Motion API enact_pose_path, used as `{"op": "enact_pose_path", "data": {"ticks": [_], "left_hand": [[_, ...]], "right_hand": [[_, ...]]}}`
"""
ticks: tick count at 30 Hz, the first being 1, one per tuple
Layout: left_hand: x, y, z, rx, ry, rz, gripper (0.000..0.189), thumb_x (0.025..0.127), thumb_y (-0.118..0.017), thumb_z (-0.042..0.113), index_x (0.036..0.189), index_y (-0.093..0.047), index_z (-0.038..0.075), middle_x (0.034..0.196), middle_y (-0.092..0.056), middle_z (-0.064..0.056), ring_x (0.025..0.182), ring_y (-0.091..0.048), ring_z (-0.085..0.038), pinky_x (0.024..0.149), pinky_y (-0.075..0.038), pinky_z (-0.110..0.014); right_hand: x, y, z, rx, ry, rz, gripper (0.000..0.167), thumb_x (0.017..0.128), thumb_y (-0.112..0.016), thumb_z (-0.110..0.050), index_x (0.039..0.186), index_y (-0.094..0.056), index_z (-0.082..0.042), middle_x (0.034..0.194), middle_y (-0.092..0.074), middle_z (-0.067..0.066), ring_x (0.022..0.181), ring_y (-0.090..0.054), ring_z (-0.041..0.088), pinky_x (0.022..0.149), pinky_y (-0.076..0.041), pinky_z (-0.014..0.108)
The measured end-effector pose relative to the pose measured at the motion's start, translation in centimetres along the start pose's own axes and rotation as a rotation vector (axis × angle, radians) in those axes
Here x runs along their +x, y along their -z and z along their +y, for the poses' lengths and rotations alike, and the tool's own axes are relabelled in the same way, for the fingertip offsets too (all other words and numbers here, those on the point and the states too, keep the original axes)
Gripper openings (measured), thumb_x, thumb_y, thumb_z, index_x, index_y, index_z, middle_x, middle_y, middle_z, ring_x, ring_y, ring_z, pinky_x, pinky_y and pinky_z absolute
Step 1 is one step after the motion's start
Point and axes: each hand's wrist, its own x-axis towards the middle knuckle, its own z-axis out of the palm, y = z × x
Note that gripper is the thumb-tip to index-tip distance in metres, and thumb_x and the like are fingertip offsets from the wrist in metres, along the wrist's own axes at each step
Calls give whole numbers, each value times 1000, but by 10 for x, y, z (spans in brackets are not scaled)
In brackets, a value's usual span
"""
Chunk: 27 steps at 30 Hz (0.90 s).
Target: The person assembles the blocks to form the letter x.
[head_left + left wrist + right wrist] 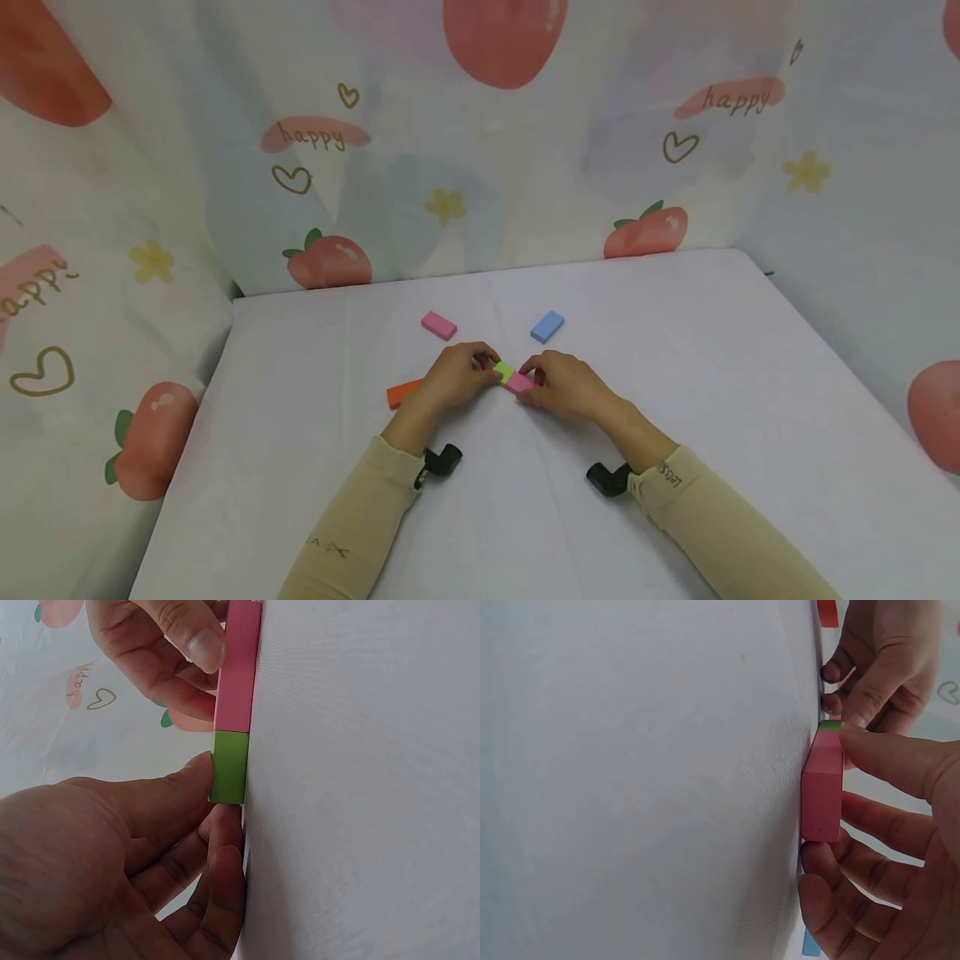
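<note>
In the head view my left hand point(456, 372) pinches a green block point(503, 371) at the middle of the table. My right hand point(567, 385) holds a pink block point(521, 383) between thumb and fingers, just to the right of it. The left wrist view shows the green block point(230, 766) and the pink block point(238, 671) end to end in one line, both low on the white cloth. Seen from the right wrist, the pink block point(822, 806) hides most of the green one.
An orange block point(402, 393) lies beside my left wrist, partly covered by it. Farther back are a second pink block point(438, 326) on the left and a blue block point(547, 327) on the right. A printed curtain point(510, 167) hangs behind the white table point(300, 467).
</note>
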Motion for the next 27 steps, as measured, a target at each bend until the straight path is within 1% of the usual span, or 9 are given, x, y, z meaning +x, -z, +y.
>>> {"op": "enact_pose_path", "data": {"ticks": [8, 16, 22, 27], "left_hand": [[0, 0, -2, 5, -11, 2, 19, 97, -75, 25, 114, -74, 18, 94, -68, 2, 86, -60, -14, 78, -48, -31], [0, 1, -1, 5, -7, -2, 19, 97, -75, 25, 114, -74, 18, 93, -67, 3, 87, -60, -14, 79, -47, -31], [0, 1, -2, -2, -19, 1, 19, 96, -75, 25, 113, -74, 18, 92, -67, 3, 86, -60, -14, 78, -47, -30], [0, 1, -3, -11, -12, 1, 19, 96, -75, 26, 113, -74, 18, 92, -67, 3, 87, -60, -15, 79, -48, -31]], "right_hand": [[3, 1, 2, -2, -9, 9, 41, 91, -80, -29, 124, -71, -7, 92, -65, 4, 79, -56, 17, 70, -44, 31], [5, 6, 5, 22, -22, 18, 38, 93, -76, -29, 125, -71, -9, 97, -67, 5, 81, -58, 18, 71, -46, 31], [8, 14, 7, 31, -39, 54, 39, 95, -74, -33, 127, -71, -10, 97, -66, 6, 81, -58, 19, 69, -47, 32], [11, 19, 11, 26, -18, 85, 40, 97, -73, -33, 127, -70, -8, 96, -66, 6, 81, -58, 19, 70, -46, 31]]}}
